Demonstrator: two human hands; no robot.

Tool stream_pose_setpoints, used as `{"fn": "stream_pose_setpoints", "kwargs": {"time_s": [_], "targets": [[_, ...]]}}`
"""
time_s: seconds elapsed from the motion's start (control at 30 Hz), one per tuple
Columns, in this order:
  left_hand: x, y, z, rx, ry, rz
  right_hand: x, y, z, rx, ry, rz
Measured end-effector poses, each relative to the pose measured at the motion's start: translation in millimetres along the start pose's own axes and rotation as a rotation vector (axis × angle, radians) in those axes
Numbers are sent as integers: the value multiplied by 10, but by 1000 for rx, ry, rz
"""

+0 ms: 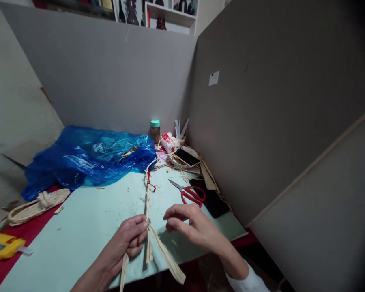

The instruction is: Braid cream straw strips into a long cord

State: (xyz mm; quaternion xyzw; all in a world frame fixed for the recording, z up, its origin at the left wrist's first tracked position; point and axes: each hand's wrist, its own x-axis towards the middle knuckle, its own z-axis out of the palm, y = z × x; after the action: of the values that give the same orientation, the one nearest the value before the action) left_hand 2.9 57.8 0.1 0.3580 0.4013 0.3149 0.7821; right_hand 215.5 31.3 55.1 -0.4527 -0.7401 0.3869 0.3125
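My left hand [132,237] is closed, pinching a pale straw braid [147,198] at the point where its loose strands spread apart. One wide strand [168,257] slants down to the right, a shorter one hangs below the pinch, and another comes out under my palm. From my fingers the braid runs away across the table, past a knotted red string [150,184], to the clutter at the back. My right hand [191,225] hovers just right of the braid, its fingers curled and apart with nothing in them. Beyond it lie scissors with red handles [193,195].
A crumpled blue plastic bag [91,156] covers the back left. A woven straw sandal [39,206] and a yellow tool [4,249] lie on the left. Behind the scissors are a black phone-like slab [211,198], another phone [187,157] and a green-lidded jar [155,130]. Grey panels enclose the table.
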Motion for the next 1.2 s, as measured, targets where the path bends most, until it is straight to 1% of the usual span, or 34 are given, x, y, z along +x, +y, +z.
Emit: {"fn": "stream_pose_setpoints", "kwargs": {"time_s": [0.1, 0.17, 0.27, 0.33, 0.37, 0.43, 0.53, 0.67, 0.77, 0.87, 0.93, 1.0, 1.07, 1.13, 1.2], "targets": [[-13, 2, 38, 60, 15, 31, 193, 25, 141, -91, -12, 0], [-16, 1, 49, 115, 43, 48, 292, 81, 271, -96, -58, 15], [-1, -14, 35, 176, 58, 75, 379, 172, 370, 50, -169, 53], [16, -35, 19, 206, 59, 81, 389, 207, 362, 144, -220, 93], [21, -45, 15, 220, 60, 82, 381, 214, 349, 148, -219, 105], [21, -62, 20, 238, 61, 89, 344, 217, 332, 91, -174, 96], [-4, -62, 51, 247, 48, 109, 269, 219, 365, -44, -65, 70], [-34, -36, 98, 261, 47, 138, 193, 236, 447, -125, 20, 103], [-37, -41, 148, 319, 92, 179, 149, 208, 475, -153, 68, 103], [-29, -70, 218, 328, 183, 214, 73, 117, 519, -238, 148, 80], [-29, -92, 257, 273, 243, 211, 2, 51, 599, -340, 215, 43], [-41, -105, 271, 224, 261, 208, -70, 12, 729, -470, 265, -23], [-63, -103, 259, 185, 239, 203, -123, 11, 882, -611, 295, -96], [-91, -87, 231, 139, 196, 190, -152, 29, 1003, -742, 312, -135], [-113, -62, 203, 103, 155, 184, -163, 36, 1036, -812, 302, -161]]}}
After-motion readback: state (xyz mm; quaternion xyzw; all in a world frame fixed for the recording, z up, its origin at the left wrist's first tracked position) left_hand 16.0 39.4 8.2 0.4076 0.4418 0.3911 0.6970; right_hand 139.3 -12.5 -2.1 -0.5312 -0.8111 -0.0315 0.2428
